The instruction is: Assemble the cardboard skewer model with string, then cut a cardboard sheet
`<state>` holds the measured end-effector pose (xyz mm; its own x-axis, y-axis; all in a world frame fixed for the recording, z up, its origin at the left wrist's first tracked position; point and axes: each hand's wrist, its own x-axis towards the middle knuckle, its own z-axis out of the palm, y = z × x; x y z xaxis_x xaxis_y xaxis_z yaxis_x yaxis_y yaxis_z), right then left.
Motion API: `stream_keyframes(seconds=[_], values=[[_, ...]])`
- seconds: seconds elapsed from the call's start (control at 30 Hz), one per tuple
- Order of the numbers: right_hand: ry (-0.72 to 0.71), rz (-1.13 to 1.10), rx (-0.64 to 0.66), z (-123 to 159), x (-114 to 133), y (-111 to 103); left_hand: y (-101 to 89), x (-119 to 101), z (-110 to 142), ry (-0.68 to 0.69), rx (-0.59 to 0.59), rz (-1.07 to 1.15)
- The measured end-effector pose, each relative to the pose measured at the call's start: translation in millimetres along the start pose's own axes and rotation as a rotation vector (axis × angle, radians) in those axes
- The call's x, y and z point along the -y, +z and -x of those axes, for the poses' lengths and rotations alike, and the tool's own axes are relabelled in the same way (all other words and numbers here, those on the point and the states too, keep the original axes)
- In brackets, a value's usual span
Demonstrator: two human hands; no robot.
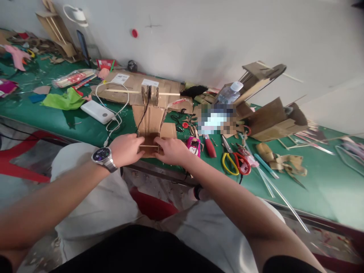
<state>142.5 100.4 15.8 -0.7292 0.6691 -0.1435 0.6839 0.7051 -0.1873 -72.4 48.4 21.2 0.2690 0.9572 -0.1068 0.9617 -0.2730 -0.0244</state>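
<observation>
In the middle of the view a cardboard model stands at the table's front edge, with a dark cord running down it and a thin wooden stick across its upper end. My left hand, with a watch at the wrist, grips the near left side of the model. Opposite it, my right hand grips the near right side, fingers bent round the cardboard edge. Between both hands a short wooden stick spans the model's near end. Parts of the fingertips are hidden behind the cardboard.
On the green table lie a white power bank with its cable, scissors, a red-handled tool and a pink tape measure. A clear bottle and cardboard structures stand at right. Flat cardboard lies behind.
</observation>
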Motion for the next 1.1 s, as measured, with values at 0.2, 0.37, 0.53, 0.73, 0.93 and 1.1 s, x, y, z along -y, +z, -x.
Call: stream_keyframes(seconds=[0.2, 0.37, 0.53, 0.73, 0.93, 1.1], values=[[0.043, 0.041, -0.014, -8.8, -17.1, -1.9, -9.8, -6.9, -29.5, 0.055, 0.076, -0.048], [0.071, 0.023, -0.021, -11.5, -25.6, -3.6, -10.1, -8.7, -41.0, 0.045, 0.088, -0.03], [-0.014, -0.081, -0.001, -11.8, -35.9, -8.5, -7.2, -8.4, -40.5, 0.046, 0.077, -0.002], [-0.199, -0.291, 0.132, -6.2, -54.4, -22.1, -3.7, -0.4, -37.6, 0.041, 0.076, 0.044], [-0.207, -0.24, 0.043, -10.2, -48.4, -15.7, -0.3, 3.2, -31.5, 0.036, 0.075, 0.047], [-0.155, -0.116, 0.033, -10.5, -41.7, -10.5, 2.8, 3.2, -31.8, 0.055, 0.07, 0.046]])
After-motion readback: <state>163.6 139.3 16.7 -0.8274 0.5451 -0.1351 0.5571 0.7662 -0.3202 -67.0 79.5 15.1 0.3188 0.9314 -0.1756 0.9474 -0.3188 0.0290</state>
